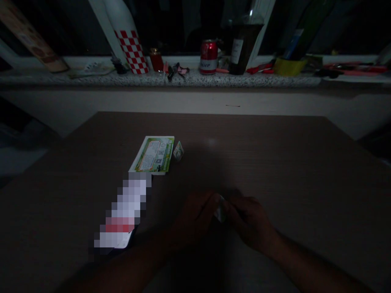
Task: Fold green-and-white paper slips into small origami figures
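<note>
Over the dark wooden table (290, 175), my left hand (197, 213) and my right hand (252, 221) meet with their fingertips closed on a small piece of paper (220, 212). Its pale, greenish surface shows between the thumbs; dim light hides most of its shape. Farther forward and to the left stands a small folded paper (179, 151) with a printed pattern. It is beside a stack of paper sheets (152, 154), the top one green with printed text and square codes. Neither hand touches that stack or the folded paper.
A lit phone (122, 240), mostly pixelated, lies left of my hands. Behind the table, a granite windowsill (189, 80) holds a red-and-white checkered bottle (132, 51), a red can (209, 57), a dark cup (244, 49), a yellow tape roll (289, 67) and other small items.
</note>
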